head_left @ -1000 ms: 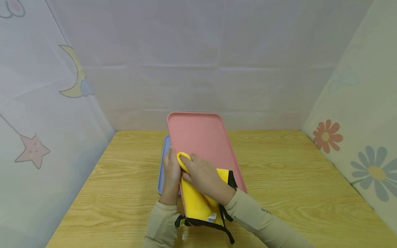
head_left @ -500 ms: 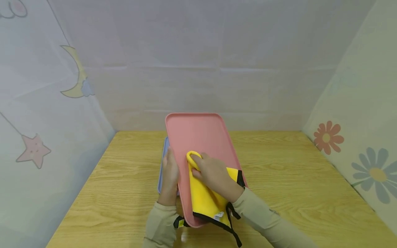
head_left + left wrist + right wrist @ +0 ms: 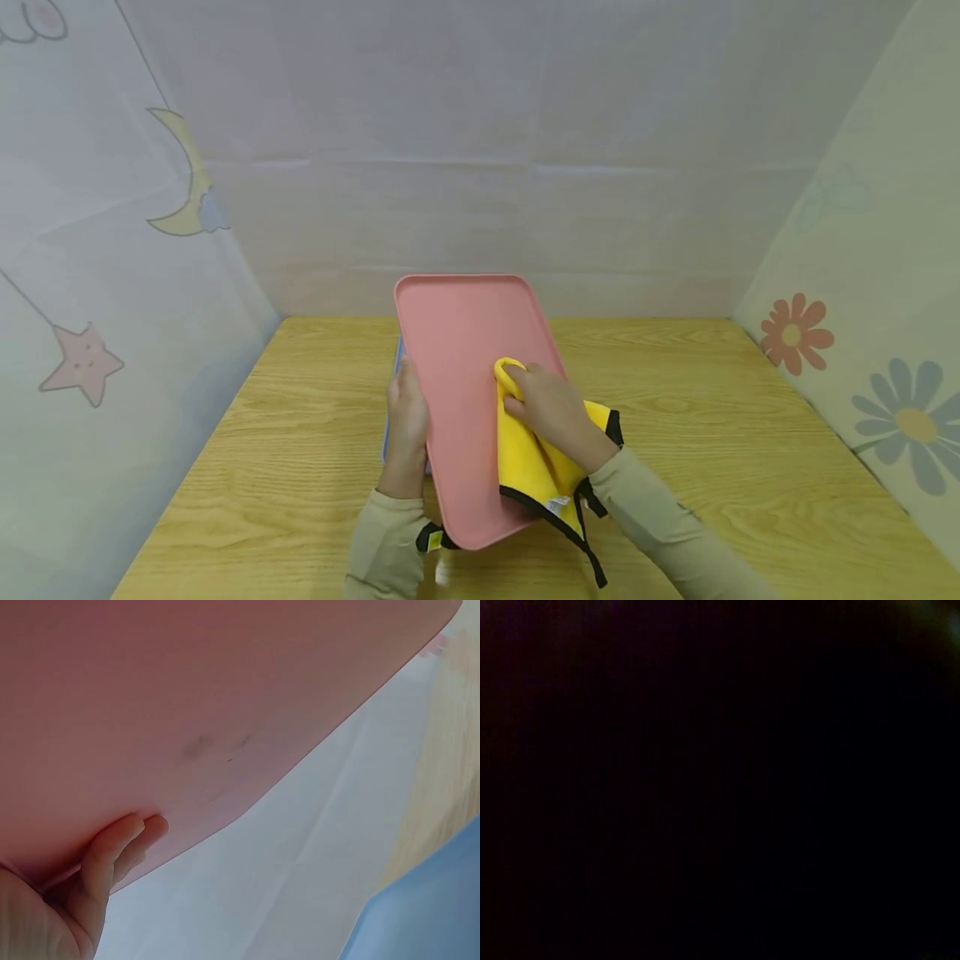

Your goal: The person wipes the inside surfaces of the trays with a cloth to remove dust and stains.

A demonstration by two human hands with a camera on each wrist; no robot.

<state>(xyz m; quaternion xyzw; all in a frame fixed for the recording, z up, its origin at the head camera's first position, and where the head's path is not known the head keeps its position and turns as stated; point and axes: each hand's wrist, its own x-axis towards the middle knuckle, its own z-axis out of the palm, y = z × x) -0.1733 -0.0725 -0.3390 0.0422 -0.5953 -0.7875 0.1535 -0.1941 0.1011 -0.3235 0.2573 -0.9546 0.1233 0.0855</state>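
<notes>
My left hand grips a pink tray by its left long edge and holds it tilted above the table. In the left wrist view the fingers of that hand lie against the tray's underside, where a few dark smudges show. A yellow cloth with black edging is bunched in my right hand, which holds it against the right part of the tray's face. The cloth's lower end and a black strap hang past the tray's edge. The right wrist view is almost wholly black.
A blue tray lies on the wooden table, mostly hidden behind the pink one. Pale printed sheets wall in the table at the back and both sides.
My right hand has slid the yellow cloth rightwards across the pink tray, from its left edge to its right side. The tray's top has shifted slightly left; the left hand keeps its grip.
</notes>
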